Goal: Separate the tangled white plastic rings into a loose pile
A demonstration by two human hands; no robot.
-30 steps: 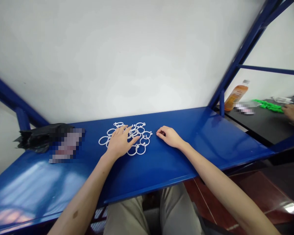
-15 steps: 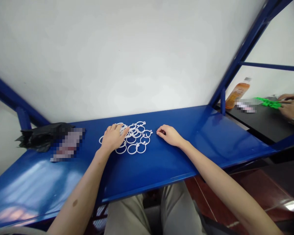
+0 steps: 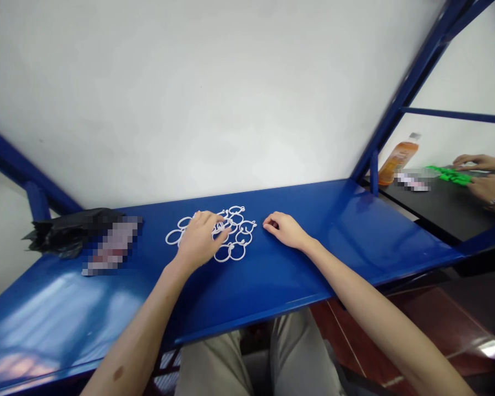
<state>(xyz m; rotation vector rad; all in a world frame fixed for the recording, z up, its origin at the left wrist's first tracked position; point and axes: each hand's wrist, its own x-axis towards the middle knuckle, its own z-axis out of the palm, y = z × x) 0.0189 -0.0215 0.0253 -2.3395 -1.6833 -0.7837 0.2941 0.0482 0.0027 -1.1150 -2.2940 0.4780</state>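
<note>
My left grip (image 3: 200,239) lies palm down on a cluster of white plastic rings (image 3: 236,237). Its fingers are loosely bent and spread over them, released rather than closed around any ring I can make out. The thumb points out toward the right grip. The rings lie flat on the blue table (image 3: 334,231), touching and overlapping one another. About half of the cluster is hidden under the left grip. The rest shows past its fingertips and to its right, with a couple more peeking out on its far left side. My right grip (image 3: 284,228) rests on the table just beside the cluster's right edge, apart from the rings. It is half curled with the fingertips tucked down onto the blue surface, and I cannot tell whether anything small sits under them. Well to the left of the left grip a crumpled black bag (image 3: 61,234) lies against the back of the table, with a blurred patch beside it. Far off to the right of the right grip, beyond a blue frame post (image 3: 412,82), is a separate black worktop (image 3: 441,212). On it an orange bottle (image 3: 398,159) stands upright near a heap of green pieces (image 3: 451,175). Another person's two hands (image 3: 489,190) are at those pieces. Below both grips, under the table's near edge, I see beige trousers (image 3: 226,363).
</note>
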